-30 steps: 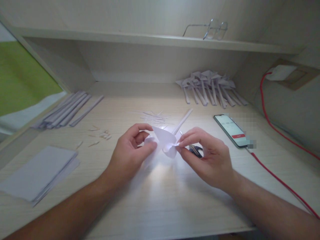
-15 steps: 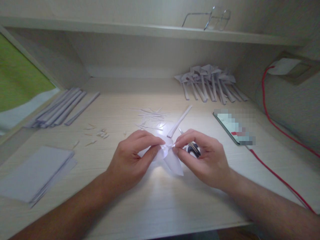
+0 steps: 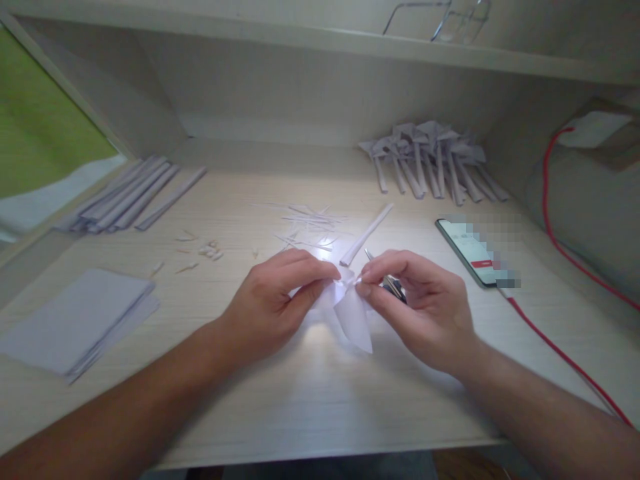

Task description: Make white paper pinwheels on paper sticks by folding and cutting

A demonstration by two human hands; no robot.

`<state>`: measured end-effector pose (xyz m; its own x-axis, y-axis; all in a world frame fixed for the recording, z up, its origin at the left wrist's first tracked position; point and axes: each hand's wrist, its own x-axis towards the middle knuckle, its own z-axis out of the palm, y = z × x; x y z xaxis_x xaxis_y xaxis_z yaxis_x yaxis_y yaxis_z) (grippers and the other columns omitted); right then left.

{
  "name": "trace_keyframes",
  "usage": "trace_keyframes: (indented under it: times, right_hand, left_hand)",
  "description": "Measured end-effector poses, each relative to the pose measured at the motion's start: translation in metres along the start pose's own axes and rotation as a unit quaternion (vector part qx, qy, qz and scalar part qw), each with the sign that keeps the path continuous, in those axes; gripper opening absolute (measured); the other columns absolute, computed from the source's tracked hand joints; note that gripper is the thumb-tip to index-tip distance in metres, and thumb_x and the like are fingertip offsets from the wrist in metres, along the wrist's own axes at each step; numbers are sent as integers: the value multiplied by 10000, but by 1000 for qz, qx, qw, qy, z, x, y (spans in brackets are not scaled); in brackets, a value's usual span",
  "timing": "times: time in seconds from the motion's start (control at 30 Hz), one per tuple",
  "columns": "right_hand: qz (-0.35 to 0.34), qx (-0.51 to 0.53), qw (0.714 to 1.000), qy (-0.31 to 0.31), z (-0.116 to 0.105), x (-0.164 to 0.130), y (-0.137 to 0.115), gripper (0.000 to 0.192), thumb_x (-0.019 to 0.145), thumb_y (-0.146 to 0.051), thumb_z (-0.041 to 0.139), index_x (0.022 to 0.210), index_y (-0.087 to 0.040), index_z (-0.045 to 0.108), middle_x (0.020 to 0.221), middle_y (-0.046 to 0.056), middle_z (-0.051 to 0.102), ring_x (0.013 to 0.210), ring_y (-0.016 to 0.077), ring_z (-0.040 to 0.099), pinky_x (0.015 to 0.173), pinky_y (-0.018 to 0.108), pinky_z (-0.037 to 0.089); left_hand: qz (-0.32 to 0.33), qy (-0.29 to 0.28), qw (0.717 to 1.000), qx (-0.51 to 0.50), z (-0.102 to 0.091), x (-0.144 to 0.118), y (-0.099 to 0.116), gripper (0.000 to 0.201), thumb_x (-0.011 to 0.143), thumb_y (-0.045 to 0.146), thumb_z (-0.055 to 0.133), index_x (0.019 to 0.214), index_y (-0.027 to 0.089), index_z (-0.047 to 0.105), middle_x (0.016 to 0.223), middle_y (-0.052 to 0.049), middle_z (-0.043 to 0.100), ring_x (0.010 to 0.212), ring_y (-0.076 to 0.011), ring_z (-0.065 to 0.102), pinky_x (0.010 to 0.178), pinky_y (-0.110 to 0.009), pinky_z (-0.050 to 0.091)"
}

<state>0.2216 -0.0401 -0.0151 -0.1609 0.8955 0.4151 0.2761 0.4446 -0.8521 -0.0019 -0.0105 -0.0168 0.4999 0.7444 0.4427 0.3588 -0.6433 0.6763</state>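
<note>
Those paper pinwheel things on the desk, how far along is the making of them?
Done: a heap of finished paper pinwheels lies at the back right. In hand: the left hand and right hand pinch one white folded paper piece together. Its stick lies unattached behind them. Left, judging by supplies: rolled sticks at the back left and a stack of sheets wait unused.

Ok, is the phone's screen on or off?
On: the phone by the right hand shows a lit screen with a red bar.
</note>
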Motion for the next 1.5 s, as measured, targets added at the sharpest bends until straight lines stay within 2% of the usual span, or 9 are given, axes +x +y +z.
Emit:
trace_keyframes:
  times: [0.2, 0.27, 0.4, 0.47, 0.7, 0.87, 1.03, 1.27, 1.5]
  right_hand:
    - [33, -17, 999, -4, -3, 5, 0, 103, 853, -123, 711, 857, -226, 702, 851, 25, 711, 830, 208, 657, 781, 369, 514]
    - [54, -58, 996, -48, -5, 8, 1, 113, 830, -105, 701, 817, -217, 705, 790, 7, 700, 756, 180, 637, 697, 326, 490]
    - [83, -112, 974, -181, -8, 10, 1, 148, 781, -57, 667, 773, -198, 713, 675, -35, 660, 594, 117, 550, 542, 263, 404]
    - [84, -117, 968, -204, -8, 9, 0, 153, 772, -49, 656, 773, -192, 711, 671, -41, 663, 584, 107, 546, 538, 253, 403]
    - [62, -143, 974, -163, -7, 9, -4, 163, 760, -39, 652, 767, -194, 701, 701, -27, 684, 626, 126, 587, 568, 271, 417]
    - [42, -118, 983, -138, -9, 6, 3, 151, 782, -62, 675, 800, -211, 687, 778, 1, 718, 729, 180, 665, 685, 324, 491]
    - [7, -65, 990, -125, -9, 4, 8, 176, 794, -42, 694, 832, -214, 679, 849, 17, 722, 781, 194, 677, 747, 362, 516]
    - [-4, -24, 998, -56, -4, 5, 3, 182, 819, -28, 694, 844, -209, 702, 867, 37, 713, 823, 200, 678, 754, 364, 507]
    - [6, -32, 995, -90, -4, 2, 6, 196, 829, -29, 695, 873, -220, 700, 891, 36, 717, 840, 211, 689, 775, 384, 517]
  left_hand:
    - [11, -12, 1000, 19, 2, 0, -4, 232, 982, 155, 554, 1043, 219, 768, 926, -50, 728, 866, -170, 670, 802, -290, 504]
    - [6, -25, 1000, 13, 6, -2, -9, 242, 969, 135, 550, 1030, 208, 773, 924, -52, 731, 866, -169, 673, 791, -285, 503]
    - [-21, -65, 998, -13, 14, -6, -18, 238, 915, 86, 573, 980, 188, 778, 884, -40, 732, 834, -161, 675, 765, -269, 499]
    - [-20, -84, 996, -19, 16, -7, -20, 236, 899, 73, 585, 970, 178, 784, 870, -38, 734, 824, -159, 670, 763, -266, 495]
    - [6, -79, 997, -7, 12, -4, -18, 232, 883, 38, 603, 967, 141, 794, 846, -41, 725, 820, -154, 654, 749, -261, 481]
    - [29, -65, 997, 25, 11, -3, -17, 220, 893, 43, 605, 971, 135, 789, 849, -45, 721, 795, -151, 643, 715, -260, 474]
    - [51, -33, 998, 34, 9, -4, -15, 215, 896, 45, 607, 973, 128, 789, 846, -53, 712, 804, -155, 647, 720, -258, 486]
    - [64, 24, 996, 54, 7, -4, -12, 219, 882, 31, 608, 969, 129, 783, 871, -60, 732, 839, -169, 659, 763, -272, 510]
    - [96, 28, 994, 47, 8, -4, -9, 208, 891, 42, 603, 974, 111, 781, 862, -76, 726, 832, -180, 655, 751, -291, 514]
